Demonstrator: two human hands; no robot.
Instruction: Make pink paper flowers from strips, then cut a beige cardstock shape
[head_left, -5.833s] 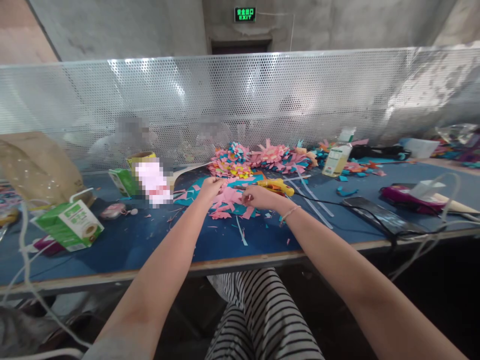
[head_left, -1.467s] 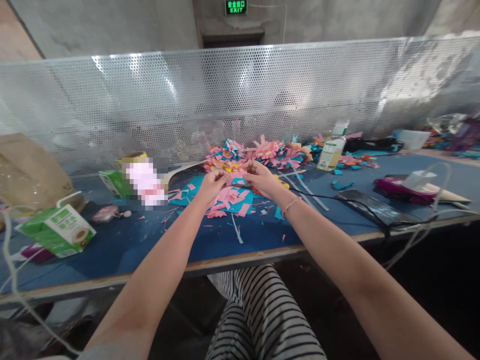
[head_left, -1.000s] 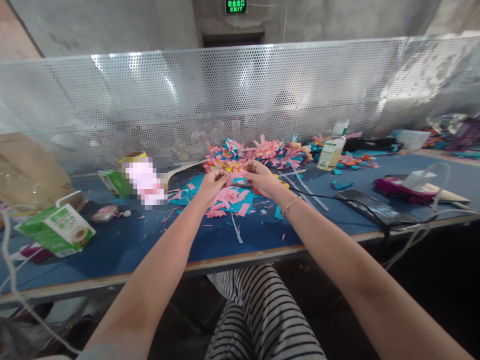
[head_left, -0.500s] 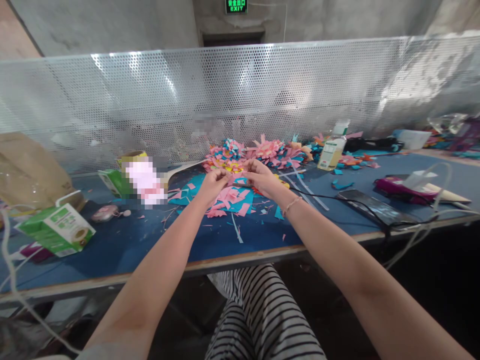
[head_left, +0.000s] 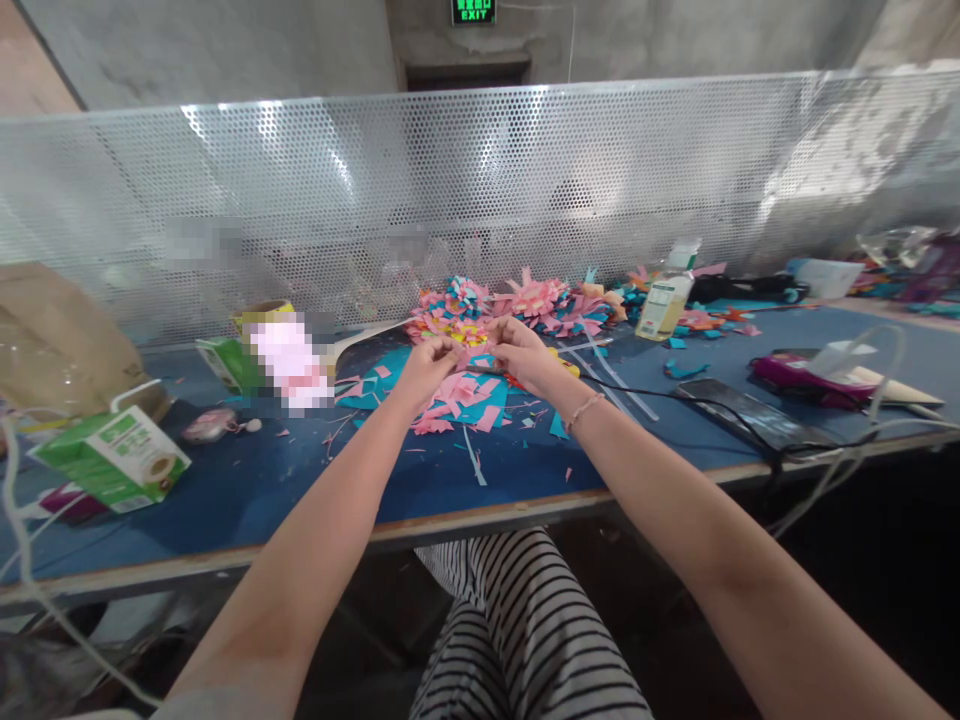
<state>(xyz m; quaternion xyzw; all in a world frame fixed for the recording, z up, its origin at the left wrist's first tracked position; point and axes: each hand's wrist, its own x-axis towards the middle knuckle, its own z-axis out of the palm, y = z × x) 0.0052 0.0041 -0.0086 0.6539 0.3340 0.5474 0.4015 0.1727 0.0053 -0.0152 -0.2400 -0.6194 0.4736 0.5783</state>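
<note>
Both of my hands are raised over the middle of the blue table, fingertips pinched and close together. Between them is a small piece of pink paper (head_left: 471,353), partly covered by the fingers. My left hand (head_left: 429,368) grips its left side, and my right hand (head_left: 523,358) has its right side. Beneath them lie pink paper cutouts (head_left: 454,396) and a blue paper sheet (head_left: 390,372). Just beyond the fingertips is a heap of pink, blue and yellow paper flowers (head_left: 534,298). Something yellow and red shows partly behind my right hand.
A glue bottle (head_left: 666,298) stands right of the flowers. Farther right are a phone (head_left: 750,412), cables and a purple pouch (head_left: 814,380). On the left are a green-and-white carton (head_left: 120,458) and a brown paper bag (head_left: 64,335). A perforated metal screen (head_left: 480,190) closes off the back.
My hands stay in nearly the same place, still pinching the pink paper. A little more of the paper shows between the fingertips. Nothing else on the table has visibly moved.
</note>
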